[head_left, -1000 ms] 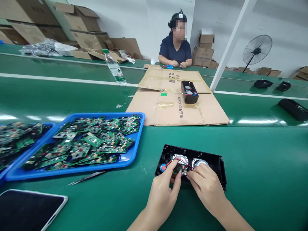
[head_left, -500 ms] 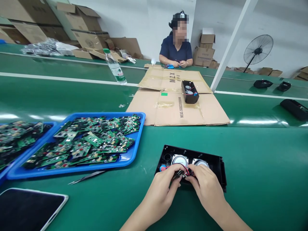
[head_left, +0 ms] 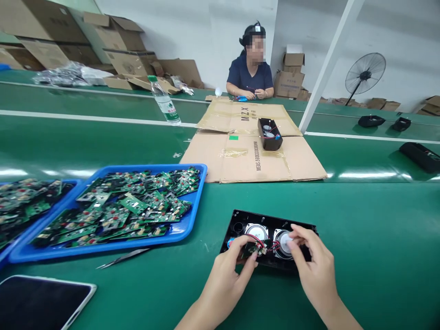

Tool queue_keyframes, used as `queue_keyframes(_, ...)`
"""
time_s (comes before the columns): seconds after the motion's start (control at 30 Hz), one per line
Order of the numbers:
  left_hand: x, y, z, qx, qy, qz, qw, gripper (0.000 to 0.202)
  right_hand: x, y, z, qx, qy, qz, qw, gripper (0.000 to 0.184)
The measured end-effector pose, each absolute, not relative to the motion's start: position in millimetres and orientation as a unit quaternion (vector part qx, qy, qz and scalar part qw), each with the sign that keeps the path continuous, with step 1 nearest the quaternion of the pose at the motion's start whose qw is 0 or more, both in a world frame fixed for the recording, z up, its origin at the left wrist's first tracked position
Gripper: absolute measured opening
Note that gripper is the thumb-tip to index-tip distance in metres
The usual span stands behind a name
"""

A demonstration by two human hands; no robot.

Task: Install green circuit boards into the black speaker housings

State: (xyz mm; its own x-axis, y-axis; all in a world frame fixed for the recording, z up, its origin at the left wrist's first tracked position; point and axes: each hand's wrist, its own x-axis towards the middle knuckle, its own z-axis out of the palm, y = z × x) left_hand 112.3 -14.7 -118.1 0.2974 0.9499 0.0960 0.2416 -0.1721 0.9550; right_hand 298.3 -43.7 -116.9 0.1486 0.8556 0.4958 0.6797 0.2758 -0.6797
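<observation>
My left hand [head_left: 229, 270] pinches a small green circuit board [head_left: 250, 250] between thumb and fingers, over the near side of a black speaker housing [head_left: 312, 228]. Red and black wires [head_left: 275, 246] run from the board's plugs. Two round speakers, the left speaker [head_left: 257, 232] and the right speaker [head_left: 283, 244], sit inside the housing. Beside the right speaker is my right hand [head_left: 314, 261], its thumb and forefinger apart and nothing visible between them. A blue part [head_left: 230, 242] shows at the housing's left, partly behind my left hand.
Blue trays, one tray [head_left: 196, 201] nearest, hold many circuit boards. Tweezers [head_left: 123, 257] and a tablet-like device [head_left: 41, 302] lie at left. Beyond are flattened cardboard [head_left: 233, 172], another speaker housing [head_left: 271, 143], a bottle [head_left: 167, 103] and a seated person [head_left: 250, 78].
My right hand has moved off the wires and board to the right, its fingers parting. My left hand keeps the board, and the right speaker is more exposed.
</observation>
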Motion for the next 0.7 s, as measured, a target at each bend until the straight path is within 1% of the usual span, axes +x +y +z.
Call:
queue_keyframes(0.1, 109, -12, -120, 0.632, 0.472, 0.384, 0.481, 0.017, 309, -42, -114, -0.602, -0.644, 0.029, 0.472, 0.019)
queue_keyframes(0.2, 104, -10, -119, 0.627, 0.488, 0.394, 0.462, 0.019, 314, -40, -114, -0.598, -0.682, 0.033, 0.420, 0.023)
queue_keyframes(0.27, 102, -8, -116, 0.621, 0.506, 0.401, 0.444, 0.022, 314, -39, -114, -0.589, -0.724, 0.059, 0.353, 0.034)
queue_keyframes(0.37, 101, -8, -111, 0.615, 0.521, 0.394, 0.441, 0.018, 314, -40, -113, -0.567, -0.784, 0.082, 0.240, 0.059)
queue_keyframes(0.43, 101, -7, -110, 0.626, 0.512, 0.392, 0.439, 0.015, 313, -40, -112, -0.548, -0.812, 0.078, 0.185, 0.069)
queue_keyframes(0.53, 103, -8, -108, 0.645, 0.511, 0.380, 0.423, 0.018, 311, -41, -112, -0.545, -0.825, 0.056, 0.139, 0.077)
queue_keyframes(0.63, 105, -12, -98, 0.662, 0.537, 0.338, 0.399, 0.018, 308, -41, -116, -0.574, -0.811, 0.016, 0.108, 0.079)
queue_keyframes(0.7, 106, -18, -82, 0.687, 0.560, 0.333, 0.321, 0.026, 307, -41, -120, -0.578, -0.809, -0.007, 0.102, 0.074)
